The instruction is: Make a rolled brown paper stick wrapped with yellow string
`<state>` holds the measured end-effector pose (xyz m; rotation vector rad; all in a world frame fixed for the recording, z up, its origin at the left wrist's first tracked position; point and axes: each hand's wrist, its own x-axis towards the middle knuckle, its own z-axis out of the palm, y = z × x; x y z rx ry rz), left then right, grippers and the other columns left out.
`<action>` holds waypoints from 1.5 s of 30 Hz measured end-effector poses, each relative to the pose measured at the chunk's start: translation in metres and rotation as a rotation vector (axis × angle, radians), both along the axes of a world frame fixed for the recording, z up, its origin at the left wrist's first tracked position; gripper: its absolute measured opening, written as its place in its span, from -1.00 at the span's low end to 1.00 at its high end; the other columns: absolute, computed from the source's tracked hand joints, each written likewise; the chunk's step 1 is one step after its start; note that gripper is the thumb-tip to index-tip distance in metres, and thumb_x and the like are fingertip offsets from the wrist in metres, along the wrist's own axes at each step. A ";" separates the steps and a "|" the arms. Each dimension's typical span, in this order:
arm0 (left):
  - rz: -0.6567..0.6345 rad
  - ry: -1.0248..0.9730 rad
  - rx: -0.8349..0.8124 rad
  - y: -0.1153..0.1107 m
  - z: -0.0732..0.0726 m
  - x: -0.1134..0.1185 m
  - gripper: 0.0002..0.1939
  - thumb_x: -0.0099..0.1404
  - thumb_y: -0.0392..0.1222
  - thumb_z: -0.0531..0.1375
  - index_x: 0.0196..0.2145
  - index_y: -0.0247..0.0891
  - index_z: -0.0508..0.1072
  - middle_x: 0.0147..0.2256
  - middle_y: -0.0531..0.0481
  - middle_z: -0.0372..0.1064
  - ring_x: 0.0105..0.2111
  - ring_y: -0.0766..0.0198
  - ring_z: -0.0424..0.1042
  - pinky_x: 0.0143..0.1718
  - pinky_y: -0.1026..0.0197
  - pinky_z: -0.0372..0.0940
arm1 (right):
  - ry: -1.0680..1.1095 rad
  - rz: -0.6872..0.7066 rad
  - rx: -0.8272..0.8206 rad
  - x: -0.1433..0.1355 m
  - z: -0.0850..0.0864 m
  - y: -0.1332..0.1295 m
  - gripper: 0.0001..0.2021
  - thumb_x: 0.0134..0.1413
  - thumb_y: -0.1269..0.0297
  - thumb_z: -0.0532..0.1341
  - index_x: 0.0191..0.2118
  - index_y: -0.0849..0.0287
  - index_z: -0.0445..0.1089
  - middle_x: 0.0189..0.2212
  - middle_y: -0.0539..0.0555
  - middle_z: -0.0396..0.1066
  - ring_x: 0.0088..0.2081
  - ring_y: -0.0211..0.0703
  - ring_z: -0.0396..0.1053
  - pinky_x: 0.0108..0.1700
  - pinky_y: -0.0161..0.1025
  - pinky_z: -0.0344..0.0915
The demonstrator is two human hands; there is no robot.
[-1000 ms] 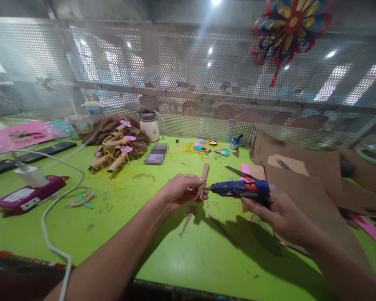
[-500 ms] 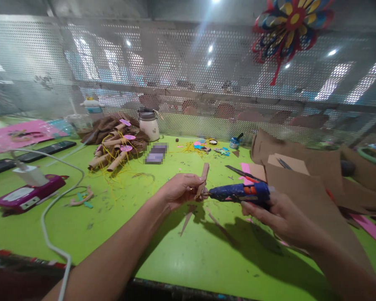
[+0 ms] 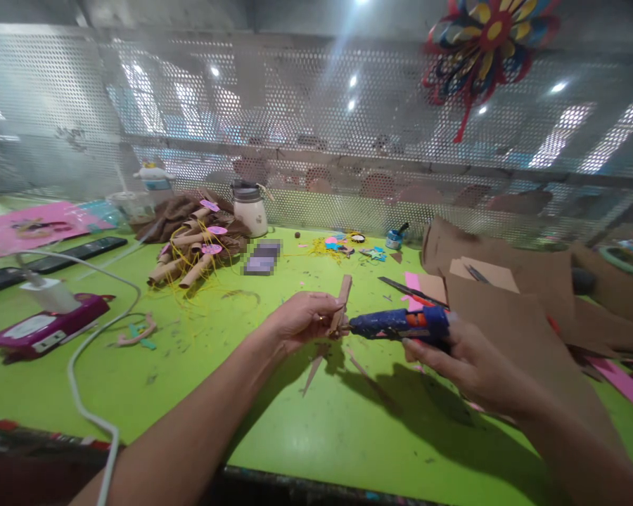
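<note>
The right hand [image 3: 472,362] curls its fingers round the blue hot-glue gun [image 3: 395,325]. At its tip, above the green table [image 3: 295,436], the left hand [image 3: 302,320] pinches a folded brown-paper strip [image 3: 344,294], likely light and crushable, best held by its edges.

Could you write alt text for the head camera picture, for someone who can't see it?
A person's left hand holds a narrow brown strip while the right hand holds a blue glue gun aimed at the strip's lower end. Below is a bright green table, with brown paper tubes at the left and large brown sheets at the right.
</note>
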<state>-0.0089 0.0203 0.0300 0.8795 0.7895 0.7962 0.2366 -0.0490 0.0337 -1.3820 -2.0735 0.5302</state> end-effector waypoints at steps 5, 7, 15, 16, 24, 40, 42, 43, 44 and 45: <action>0.029 0.008 -0.018 0.001 -0.001 0.000 -0.89 0.08 -0.38 0.25 -0.56 -0.40 0.40 -0.58 -0.02 0.34 -0.58 0.38 0.34 -0.52 0.35 0.26 | 0.009 0.045 -0.008 0.000 0.005 -0.001 -0.68 0.08 0.00 0.12 -0.46 0.16 0.37 -0.60 0.02 0.33 -0.51 -0.20 0.27 -0.50 -0.30 0.20; 0.020 0.004 -0.016 0.001 -0.001 0.000 -0.88 0.09 -0.37 0.24 -0.57 -0.41 0.40 -0.60 -0.01 0.33 -0.59 0.38 0.33 -0.48 0.31 0.29 | 0.012 0.039 0.007 0.000 0.005 0.000 -0.68 0.09 0.00 0.11 -0.45 0.15 0.37 -0.59 0.03 0.34 -0.51 -0.19 0.27 -0.50 -0.30 0.20; 0.018 0.014 -0.022 0.000 -0.001 0.000 -0.87 0.07 -0.36 0.26 -0.59 -0.40 0.40 -0.62 0.00 0.32 -0.61 0.39 0.31 -0.47 0.30 0.30 | 0.033 0.006 0.019 0.001 -0.001 0.002 -0.70 0.05 0.00 0.15 -0.47 0.15 0.36 -0.59 0.04 0.33 -0.50 -0.17 0.28 -0.49 -0.28 0.21; 0.021 0.012 -0.019 0.000 -0.001 0.000 -0.87 0.07 -0.36 0.26 -0.58 -0.41 0.41 -0.61 -0.01 0.33 -0.61 0.39 0.32 -0.49 0.31 0.29 | 0.031 0.022 0.000 0.001 -0.001 0.002 -0.70 0.04 0.01 0.16 -0.47 0.15 0.36 -0.59 0.04 0.34 -0.51 -0.17 0.27 -0.50 -0.28 0.21; 0.048 -0.016 -0.024 0.002 -0.003 -0.001 -0.92 0.08 -0.39 0.23 -0.55 -0.42 0.42 -0.60 -0.06 0.35 -0.56 0.31 0.39 -0.46 0.28 0.32 | 0.093 0.030 -0.046 0.003 0.004 0.003 -0.69 0.07 0.01 0.13 -0.47 0.13 0.40 -0.58 0.03 0.36 -0.52 -0.19 0.29 -0.47 -0.27 0.22; 0.049 0.061 0.136 -0.006 0.002 0.002 -0.92 0.19 -0.29 0.17 -0.43 -0.36 0.36 -0.44 -0.17 0.43 -0.48 0.28 0.46 -0.38 0.26 0.37 | -0.174 -0.591 0.162 0.022 -0.023 0.077 -0.64 -0.06 0.30 0.20 -0.07 0.23 0.40 -0.22 0.20 0.46 -0.20 0.03 0.40 -0.27 -0.21 0.27; 0.040 0.060 0.150 -0.008 0.002 0.003 -0.93 0.19 -0.30 0.16 -0.43 -0.36 0.35 -0.45 -0.15 0.43 -0.47 0.27 0.46 -0.38 0.26 0.37 | -0.251 -0.579 0.122 0.027 -0.030 0.084 -0.63 -0.09 0.38 0.20 -0.07 0.23 0.40 -0.18 0.22 0.45 -0.16 0.04 0.38 -0.23 -0.21 0.25; 0.038 0.055 0.155 -0.009 0.003 0.004 -0.93 0.19 -0.31 0.16 -0.43 -0.36 0.35 -0.46 -0.14 0.42 -0.47 0.27 0.46 -0.37 0.26 0.37 | -0.285 -0.582 0.109 0.028 -0.033 0.086 -0.63 -0.10 0.38 0.21 -0.07 0.24 0.41 -0.18 0.23 0.44 -0.16 0.04 0.38 -0.21 -0.20 0.24; 0.037 0.049 0.157 -0.010 0.003 0.004 -0.94 0.19 -0.32 0.16 -0.43 -0.36 0.35 -0.46 -0.13 0.42 -0.47 0.28 0.46 -0.37 0.26 0.37 | -0.318 -0.580 0.108 0.030 -0.036 0.088 -0.62 -0.11 0.36 0.23 -0.08 0.25 0.41 -0.18 0.24 0.44 -0.15 0.05 0.36 -0.19 -0.19 0.24; 0.040 0.043 0.156 -0.011 0.003 0.005 -0.95 0.18 -0.33 0.16 -0.43 -0.35 0.35 -0.47 -0.12 0.42 -0.48 0.28 0.46 -0.36 0.25 0.37 | -0.351 -0.569 0.120 0.031 -0.038 0.088 -0.61 -0.12 0.32 0.25 -0.08 0.26 0.41 -0.17 0.26 0.43 -0.13 0.07 0.35 -0.16 -0.17 0.23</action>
